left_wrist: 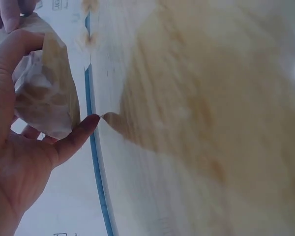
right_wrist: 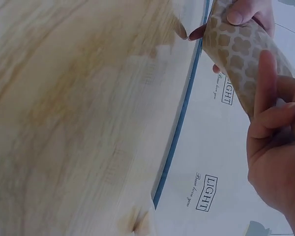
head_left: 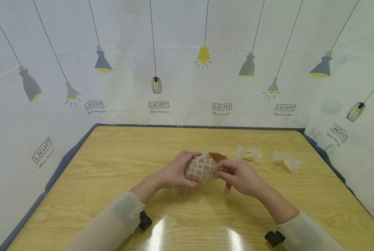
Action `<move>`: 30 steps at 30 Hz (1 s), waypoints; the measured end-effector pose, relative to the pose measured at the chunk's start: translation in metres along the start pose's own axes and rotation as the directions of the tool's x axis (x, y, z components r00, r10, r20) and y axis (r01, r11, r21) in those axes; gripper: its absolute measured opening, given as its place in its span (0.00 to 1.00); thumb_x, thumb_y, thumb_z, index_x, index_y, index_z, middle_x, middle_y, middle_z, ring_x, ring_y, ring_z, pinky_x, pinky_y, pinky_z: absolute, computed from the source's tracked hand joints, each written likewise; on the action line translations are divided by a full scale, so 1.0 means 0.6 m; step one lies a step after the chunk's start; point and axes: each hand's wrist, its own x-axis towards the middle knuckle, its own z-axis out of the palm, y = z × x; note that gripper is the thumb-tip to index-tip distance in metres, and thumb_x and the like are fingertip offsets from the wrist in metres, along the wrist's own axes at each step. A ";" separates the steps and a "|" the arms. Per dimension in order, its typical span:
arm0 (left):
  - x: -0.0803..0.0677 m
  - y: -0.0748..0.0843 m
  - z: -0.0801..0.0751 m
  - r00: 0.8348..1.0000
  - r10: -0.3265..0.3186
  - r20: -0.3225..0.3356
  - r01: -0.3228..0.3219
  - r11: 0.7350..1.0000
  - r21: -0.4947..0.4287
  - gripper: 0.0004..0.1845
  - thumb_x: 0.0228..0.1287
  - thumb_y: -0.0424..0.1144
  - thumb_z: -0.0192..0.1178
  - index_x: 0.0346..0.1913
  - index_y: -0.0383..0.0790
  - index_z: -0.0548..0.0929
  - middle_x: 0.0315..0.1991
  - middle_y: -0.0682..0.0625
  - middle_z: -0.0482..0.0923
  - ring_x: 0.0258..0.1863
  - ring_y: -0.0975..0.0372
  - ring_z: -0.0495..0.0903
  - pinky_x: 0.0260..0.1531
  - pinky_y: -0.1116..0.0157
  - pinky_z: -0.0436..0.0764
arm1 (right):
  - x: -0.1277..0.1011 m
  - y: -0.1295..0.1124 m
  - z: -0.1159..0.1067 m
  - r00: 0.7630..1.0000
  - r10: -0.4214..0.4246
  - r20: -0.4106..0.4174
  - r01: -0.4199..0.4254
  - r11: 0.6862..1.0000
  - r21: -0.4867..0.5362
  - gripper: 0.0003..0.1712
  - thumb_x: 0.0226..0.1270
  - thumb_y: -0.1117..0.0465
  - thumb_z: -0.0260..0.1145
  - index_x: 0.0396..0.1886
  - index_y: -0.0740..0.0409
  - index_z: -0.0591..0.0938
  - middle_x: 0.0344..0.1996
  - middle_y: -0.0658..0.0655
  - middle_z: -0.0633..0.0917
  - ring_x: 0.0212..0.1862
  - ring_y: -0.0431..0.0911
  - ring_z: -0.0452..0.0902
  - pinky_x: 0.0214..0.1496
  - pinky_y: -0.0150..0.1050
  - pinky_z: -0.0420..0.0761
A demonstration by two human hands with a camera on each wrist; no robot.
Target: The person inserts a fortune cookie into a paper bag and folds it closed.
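Note:
A brown paper wrapper with a white lattice pattern (head_left: 201, 169) is held between both hands above the middle of the table. My left hand (head_left: 175, 170) grips its left end, fingers over the far side and thumb along the near side. At the right end, my right hand (head_left: 244, 177) pinches the edge of the paper between thumb and fingers. A plain brown flap (head_left: 217, 157) stands up beside those fingers. In the left wrist view the wrapper (left_wrist: 46, 93) bulges within the curve of the left hand. Its contents are hidden.
Two clear packets with pale contents lie on the wooden table (head_left: 111, 153): one packet (head_left: 248, 153) behind my right hand, another packet (head_left: 285, 161) further right. A white sheet (head_left: 187, 69) printed with lamps surrounds the back and sides. Small black devices sit on both sleeves.

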 end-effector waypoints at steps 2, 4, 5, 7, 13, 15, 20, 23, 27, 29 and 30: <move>-0.001 -0.001 0.000 1.000 -0.004 -0.001 0.004 1.000 0.014 0.56 0.56 0.41 0.84 0.85 0.51 0.63 0.71 0.43 0.67 0.64 0.53 0.72 0.65 0.48 0.83 | -0.001 -0.001 0.000 1.000 -0.008 -0.012 0.008 1.000 -0.023 0.06 0.83 0.62 0.66 0.50 0.55 0.88 0.47 0.65 0.90 0.24 0.53 0.87 0.30 0.49 0.89; -0.001 -0.001 -0.001 1.000 -0.003 -0.001 0.003 1.000 0.028 0.57 0.55 0.41 0.85 0.86 0.51 0.62 0.73 0.43 0.67 0.66 0.52 0.71 0.67 0.46 0.81 | 0.000 -0.002 0.000 0.999 -0.024 -0.037 0.022 0.999 -0.046 0.07 0.83 0.62 0.66 0.51 0.54 0.89 0.49 0.63 0.90 0.25 0.54 0.88 0.26 0.44 0.86; -0.001 -0.001 -0.002 1.000 -0.003 0.000 0.003 0.999 0.033 0.58 0.55 0.41 0.85 0.86 0.51 0.62 0.74 0.44 0.67 0.67 0.52 0.71 0.68 0.45 0.80 | 0.000 -0.002 0.000 0.998 -0.030 -0.052 0.027 0.998 -0.054 0.07 0.83 0.62 0.66 0.51 0.54 0.89 0.49 0.62 0.90 0.25 0.53 0.88 0.24 0.42 0.84; -0.001 -0.002 -0.002 1.000 0.002 0.003 -0.002 0.999 0.042 0.58 0.55 0.42 0.85 0.86 0.51 0.61 0.75 0.44 0.67 0.69 0.51 0.70 0.69 0.44 0.79 | 0.000 -0.004 0.000 0.996 -0.040 -0.074 0.035 0.997 -0.062 0.07 0.83 0.62 0.67 0.51 0.53 0.90 0.50 0.62 0.90 0.25 0.52 0.88 0.22 0.38 0.80; -0.002 -0.003 0.000 1.000 0.010 0.008 -0.010 0.999 0.036 0.58 0.56 0.42 0.85 0.87 0.52 0.60 0.75 0.45 0.68 0.69 0.51 0.69 0.68 0.44 0.80 | -0.001 -0.005 0.003 0.992 -0.099 -0.079 0.093 0.993 -0.077 0.08 0.81 0.65 0.68 0.51 0.56 0.91 0.48 0.61 0.86 0.27 0.43 0.85 0.30 0.41 0.87; -0.002 -0.003 0.000 1.000 0.002 0.011 -0.003 0.999 0.037 0.59 0.57 0.41 0.85 0.87 0.53 0.60 0.74 0.46 0.68 0.69 0.52 0.69 0.67 0.46 0.80 | -0.001 -0.006 0.002 0.993 -0.095 -0.066 0.091 0.994 -0.063 0.09 0.82 0.65 0.66 0.53 0.56 0.90 0.48 0.61 0.86 0.26 0.43 0.85 0.30 0.43 0.87; -0.002 -0.003 0.001 1.000 -0.003 0.009 0.003 0.999 0.042 0.58 0.57 0.41 0.84 0.87 0.53 0.60 0.72 0.45 0.69 0.66 0.52 0.70 0.65 0.48 0.82 | 0.000 -0.007 0.000 0.998 -0.061 -0.029 0.060 0.998 -0.030 0.10 0.85 0.64 0.64 0.57 0.56 0.88 0.47 0.64 0.89 0.24 0.46 0.86 0.26 0.45 0.85; -0.003 -0.001 0.001 1.000 -0.014 0.011 0.014 0.999 0.042 0.58 0.57 0.41 0.84 0.87 0.54 0.59 0.71 0.44 0.67 0.65 0.52 0.71 0.64 0.49 0.84 | 0.002 -0.007 -0.001 0.999 -0.031 -0.026 0.030 0.999 -0.045 0.09 0.86 0.62 0.63 0.56 0.53 0.87 0.48 0.62 0.90 0.27 0.50 0.88 0.26 0.43 0.84; -0.005 0.001 0.001 1.000 -0.024 0.010 0.023 0.999 0.045 0.59 0.57 0.42 0.84 0.87 0.56 0.59 0.70 0.43 0.64 0.64 0.52 0.71 0.64 0.49 0.84 | 0.003 -0.008 -0.004 0.999 0.014 -0.031 -0.015 0.998 -0.058 0.09 0.85 0.59 0.64 0.54 0.49 0.89 0.50 0.59 0.90 0.31 0.58 0.90 0.20 0.37 0.76; -0.005 0.001 0.001 1.000 -0.021 0.012 0.020 0.999 0.047 0.60 0.56 0.42 0.84 0.88 0.54 0.58 0.72 0.42 0.63 0.65 0.52 0.71 0.66 0.48 0.83 | 0.002 -0.008 -0.005 0.999 0.018 -0.030 -0.020 0.998 -0.058 0.09 0.85 0.59 0.65 0.55 0.49 0.89 0.49 0.61 0.90 0.31 0.60 0.90 0.18 0.35 0.73; -0.004 0.001 0.001 1.000 -0.017 0.012 0.017 0.999 0.050 0.61 0.56 0.42 0.85 0.88 0.52 0.57 0.73 0.42 0.63 0.66 0.51 0.70 0.66 0.46 0.82 | 0.002 -0.008 -0.005 0.999 0.018 -0.031 -0.019 0.998 -0.059 0.09 0.85 0.59 0.65 0.55 0.49 0.89 0.49 0.62 0.90 0.32 0.60 0.90 0.17 0.35 0.73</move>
